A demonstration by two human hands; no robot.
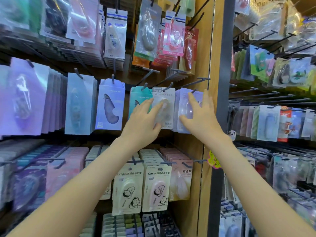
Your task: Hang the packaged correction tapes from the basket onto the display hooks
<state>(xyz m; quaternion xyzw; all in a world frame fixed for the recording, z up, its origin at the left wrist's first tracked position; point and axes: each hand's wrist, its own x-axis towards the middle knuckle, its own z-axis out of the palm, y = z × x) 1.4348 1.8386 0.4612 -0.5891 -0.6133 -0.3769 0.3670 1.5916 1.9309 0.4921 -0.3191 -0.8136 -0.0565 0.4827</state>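
Note:
Both my hands reach up to the middle row of the display. My left hand (pixel 145 122) lies with straight, spread fingers against a pale grey Campus correction tape pack (pixel 166 98) that hangs on a dark hook (pixel 168 87). My right hand (pixel 199 115) presses with straight fingers on a lilac correction tape pack (pixel 183 100) hanging just to the right, on its own hook (pixel 194 91). A teal pack (pixel 136 98) hangs left of my left hand. The basket is not in view.
Several rows of hooks carry packaged correction tapes above, below and to the left. A wooden side panel (pixel 206 69) and a dark post (pixel 224 65) stand right of my hands. Beyond them another rack (pixel 273 117) has full hooks and several bare hooks (pixel 256 95).

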